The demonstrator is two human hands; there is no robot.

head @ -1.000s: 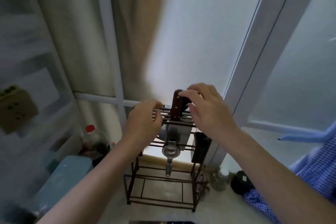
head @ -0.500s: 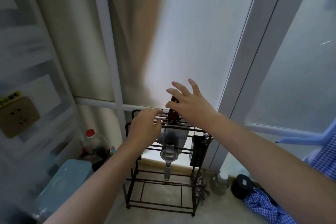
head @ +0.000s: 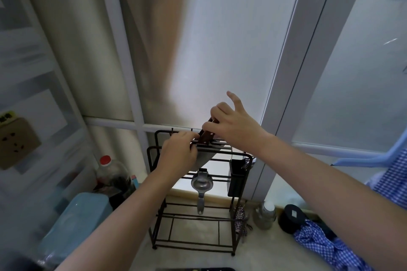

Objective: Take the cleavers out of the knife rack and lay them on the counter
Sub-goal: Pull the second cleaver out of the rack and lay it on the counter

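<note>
Fingers of the right hand pinch the brown wooden handle of a steel cleaver, whose long axis tilts up-right from the black wire knife rack. Just left, the left hand grips the rack's top wires beside the blade. No readable writing.

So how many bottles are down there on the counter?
2. A big clear bottle with a red cap stands left of the black knife rack, and a smaller white-capped bottle stands right of it. Others may hide behind the arms.
</note>
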